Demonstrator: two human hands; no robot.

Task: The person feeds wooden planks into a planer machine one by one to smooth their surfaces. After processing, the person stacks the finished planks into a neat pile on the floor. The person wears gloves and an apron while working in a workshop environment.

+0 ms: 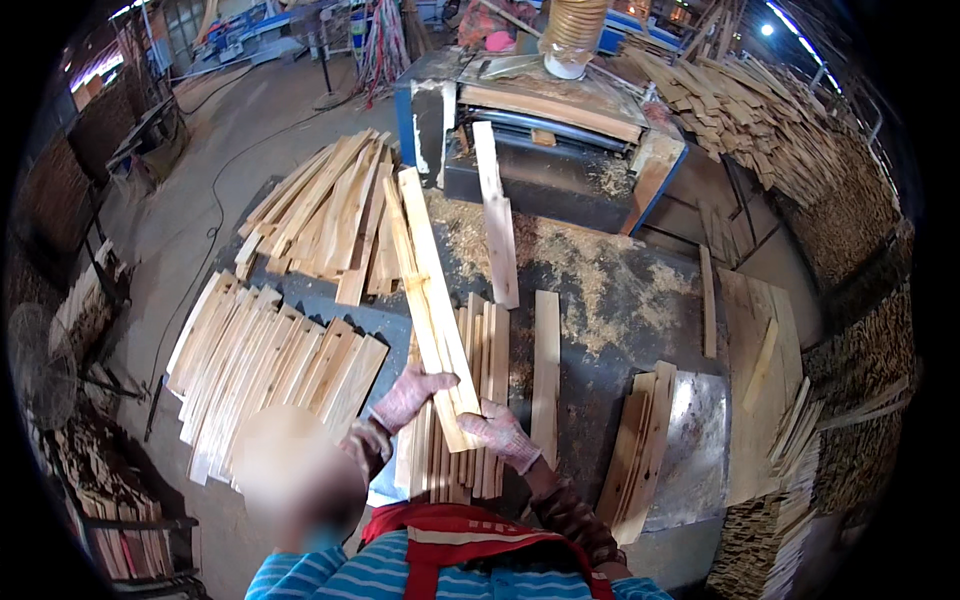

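My left hand (408,397), in a stained work glove, is closed round the left edge near the close end of a long pale wooden board (437,310). My right hand (503,435), gloved too, grips the board's near right corner with the thumb on top. Two long strips show in this piece; I cannot tell if they are two boards or one board's face and edge. It slants away from me, over a stack of wooden slats (488,350) on the dark table (610,300). Beyond its far half, a separate board (497,225) points into the planing machine (545,160).
Loose slats (330,210) lie fanned at the far left; a row of slats (260,350) lies nearer. A single slat (546,370) and a small stack (640,440) lie right of my hands. Wood shavings (590,280) cover the table near the machine. A ribbed hose (573,30) rises above it.
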